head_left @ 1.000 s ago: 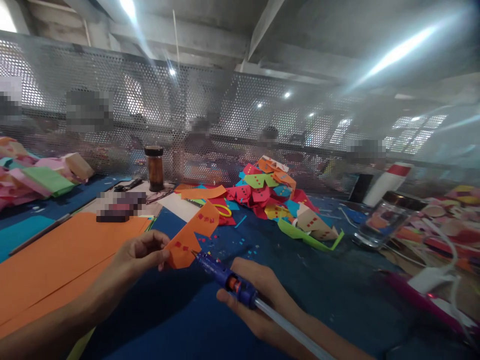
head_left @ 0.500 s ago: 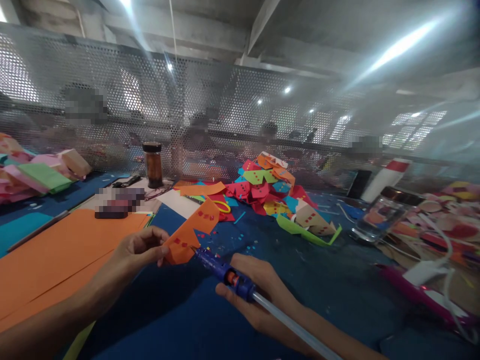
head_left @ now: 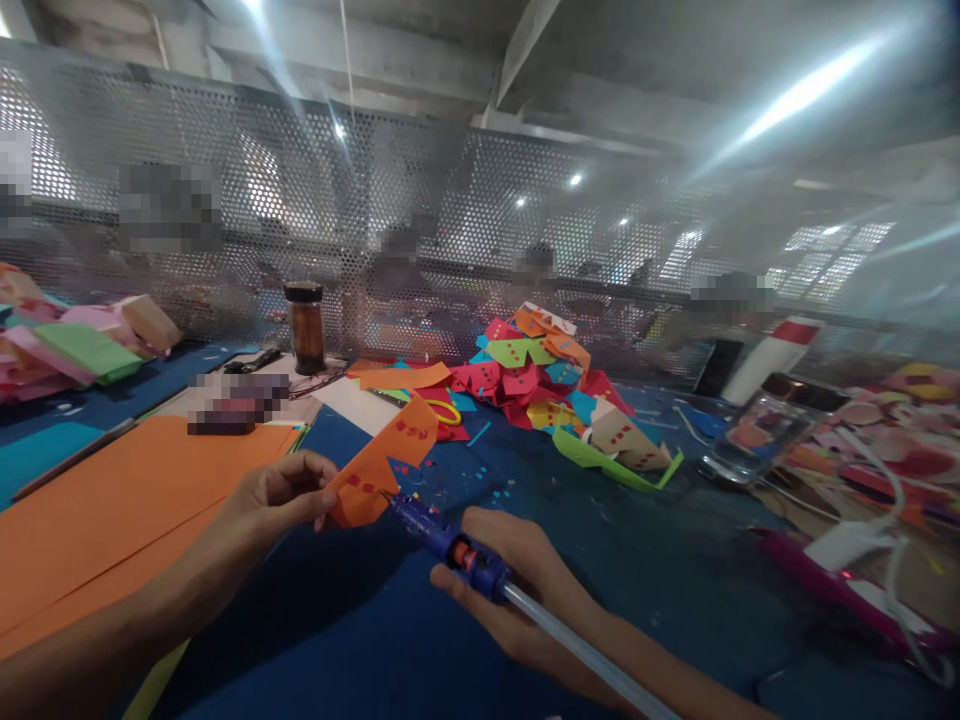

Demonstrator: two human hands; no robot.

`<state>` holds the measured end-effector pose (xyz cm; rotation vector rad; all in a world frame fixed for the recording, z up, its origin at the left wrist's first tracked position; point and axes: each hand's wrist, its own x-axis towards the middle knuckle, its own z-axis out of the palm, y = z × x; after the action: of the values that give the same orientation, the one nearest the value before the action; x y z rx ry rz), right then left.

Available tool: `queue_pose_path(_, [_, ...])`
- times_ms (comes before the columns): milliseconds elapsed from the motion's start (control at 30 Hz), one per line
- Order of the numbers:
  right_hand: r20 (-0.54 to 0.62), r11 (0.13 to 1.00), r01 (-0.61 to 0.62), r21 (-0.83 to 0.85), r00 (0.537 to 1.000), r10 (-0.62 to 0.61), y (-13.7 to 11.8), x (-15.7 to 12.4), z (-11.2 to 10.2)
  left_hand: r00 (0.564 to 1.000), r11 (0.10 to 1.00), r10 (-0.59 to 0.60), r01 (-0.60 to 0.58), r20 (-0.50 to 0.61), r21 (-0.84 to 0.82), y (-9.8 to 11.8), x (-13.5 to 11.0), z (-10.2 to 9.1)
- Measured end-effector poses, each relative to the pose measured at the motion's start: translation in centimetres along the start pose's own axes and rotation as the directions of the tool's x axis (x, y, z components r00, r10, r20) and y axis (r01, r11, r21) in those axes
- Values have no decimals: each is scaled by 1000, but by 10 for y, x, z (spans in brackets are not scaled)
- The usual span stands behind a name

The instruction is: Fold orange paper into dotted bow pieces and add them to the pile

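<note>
Between the thumb and fingers of my left hand is the lower left end of an orange paper cutout, held tilted above the table. It has a notch in its side and small red squares on it. My right hand is wrapped round a blue hot glue gun; its handle is hidden by the hand. The nozzle points left and meets, or nearly meets, the cutout's edge beside the red squares. A long clear glue stick sticks out of the gun's back end.
Orange sheets lie at left, near a dark-lidded jar. A pile of coloured paper cutouts stands ahead, with yellow-handled scissors beside it. At right are a glass jar and a magenta power strip. Perforated panels stand behind.
</note>
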<state>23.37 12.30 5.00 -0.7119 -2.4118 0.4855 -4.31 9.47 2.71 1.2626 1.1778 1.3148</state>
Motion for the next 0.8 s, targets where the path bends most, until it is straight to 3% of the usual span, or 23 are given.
queue_pose_path(800, [33, 1000, -12, -27, 999, 13, 3, 0, 2, 1000, 1000, -20, 20, -15, 0, 2, -3, 0])
